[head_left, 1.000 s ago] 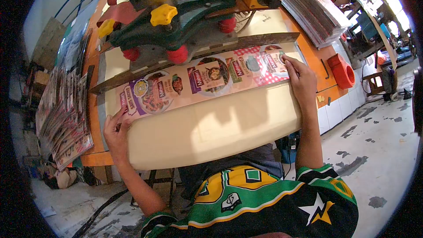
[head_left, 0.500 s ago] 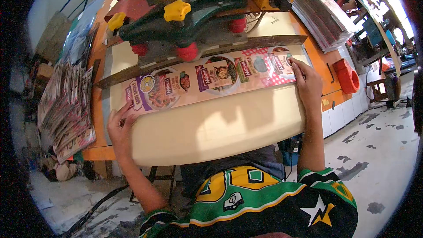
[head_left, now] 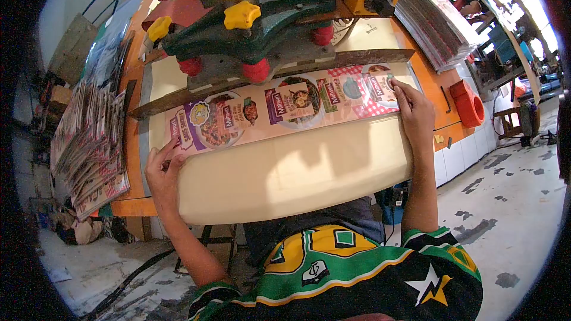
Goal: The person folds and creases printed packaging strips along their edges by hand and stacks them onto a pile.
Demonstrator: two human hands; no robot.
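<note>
Left hand (head_left: 162, 169) and right hand (head_left: 416, 109), each grip pinched closed on the food-printed sheet (head_left: 285, 107), best keep it flat, parallel to the metal bar (head_left: 370, 56)

The printed sheet (head_left: 284, 110) shows me a brand name, apparently "Mahsuri", repeated in white letters on several labels, including the middle purple label (head_left: 276, 106); white capitals on the purple patch (head_left: 188, 129) at its left end are too blurred to read surely, and the finer print is too small
</note>
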